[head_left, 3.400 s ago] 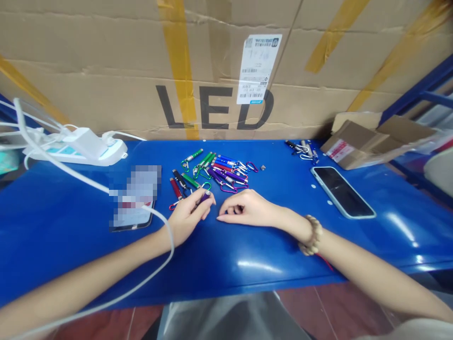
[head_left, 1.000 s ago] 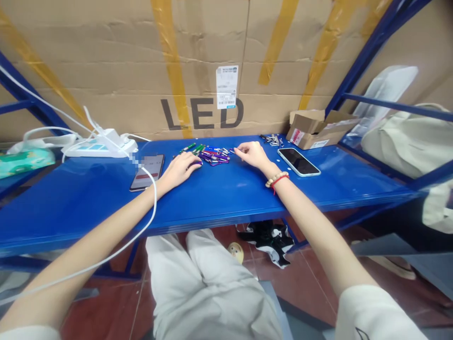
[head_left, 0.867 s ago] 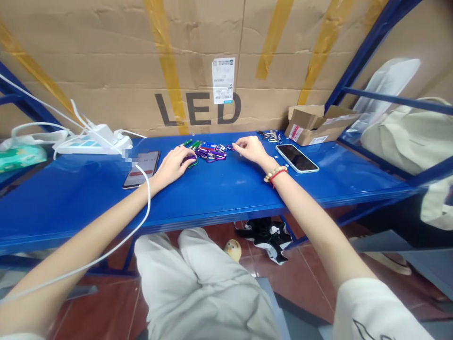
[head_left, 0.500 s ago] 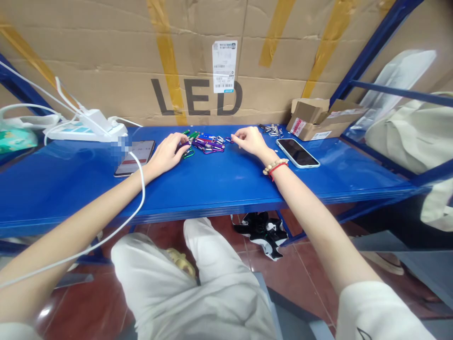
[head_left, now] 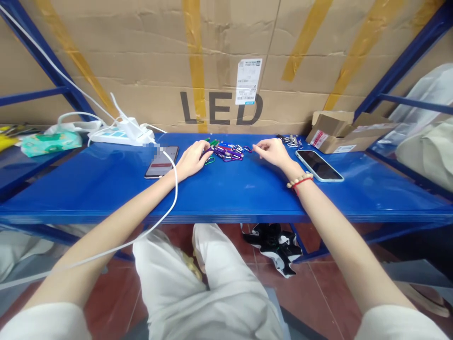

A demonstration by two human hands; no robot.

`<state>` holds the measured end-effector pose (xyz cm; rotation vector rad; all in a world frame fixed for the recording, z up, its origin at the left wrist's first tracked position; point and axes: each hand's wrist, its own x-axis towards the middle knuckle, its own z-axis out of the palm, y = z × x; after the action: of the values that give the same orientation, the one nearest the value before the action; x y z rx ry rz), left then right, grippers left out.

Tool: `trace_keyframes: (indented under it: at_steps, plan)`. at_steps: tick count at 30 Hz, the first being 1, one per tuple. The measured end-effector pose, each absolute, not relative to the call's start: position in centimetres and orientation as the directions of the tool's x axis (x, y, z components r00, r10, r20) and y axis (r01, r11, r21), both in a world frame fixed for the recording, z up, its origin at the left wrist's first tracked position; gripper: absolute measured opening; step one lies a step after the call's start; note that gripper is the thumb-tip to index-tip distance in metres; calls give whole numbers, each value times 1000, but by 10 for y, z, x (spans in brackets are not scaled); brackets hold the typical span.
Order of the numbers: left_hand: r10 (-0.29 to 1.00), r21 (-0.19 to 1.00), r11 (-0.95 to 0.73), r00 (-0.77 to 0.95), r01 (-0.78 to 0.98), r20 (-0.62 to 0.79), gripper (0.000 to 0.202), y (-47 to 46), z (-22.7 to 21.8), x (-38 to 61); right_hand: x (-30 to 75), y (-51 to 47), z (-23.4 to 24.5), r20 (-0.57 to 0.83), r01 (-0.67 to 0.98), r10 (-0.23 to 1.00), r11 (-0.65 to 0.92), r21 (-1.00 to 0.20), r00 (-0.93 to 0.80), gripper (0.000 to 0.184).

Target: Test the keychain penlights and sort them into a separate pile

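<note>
A pile of small keychain flashlights (head_left: 229, 152) in green, blue, red and purple lies at the back of the blue shelf top (head_left: 226, 193). My left hand (head_left: 192, 159) rests at the pile's left edge. Its fingers are curled round a purple flashlight (head_left: 208, 151). My right hand (head_left: 271, 151) lies just right of the pile, with the fingers drawn into a pinch; what they hold is too small to make out. A bead bracelet (head_left: 300, 179) sits on my right wrist.
A lit phone (head_left: 162, 161) lies left of my left hand, and its white cable (head_left: 169, 198) drapes over my forearm. A dark phone (head_left: 320, 165) lies to the right. Behind are a power strip (head_left: 122, 136), a small open carton (head_left: 339, 136), a few loose keychains (head_left: 290, 140) and a large LED carton (head_left: 219, 71).
My right hand has moved from beside my left hand to the right side of the pile. My head has pulled back, so my legs show. In the last second both hands barely moved.
</note>
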<state>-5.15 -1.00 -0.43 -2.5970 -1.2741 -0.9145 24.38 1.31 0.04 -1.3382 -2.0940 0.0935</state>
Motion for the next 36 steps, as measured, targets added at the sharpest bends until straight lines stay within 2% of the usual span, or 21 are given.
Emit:
trace_keyframes:
  at_steps: [31, 36]
  plan:
    - [668, 135, -649, 476, 749, 572, 26, -5, -6, -50, 243, 5, 9, 452, 808, 854, 448, -383, -259, 31]
    - [640, 34, -667, 549, 744, 538, 28, -9, -2, -50, 238, 4, 8, 459, 798, 831, 494, -346, -315, 29]
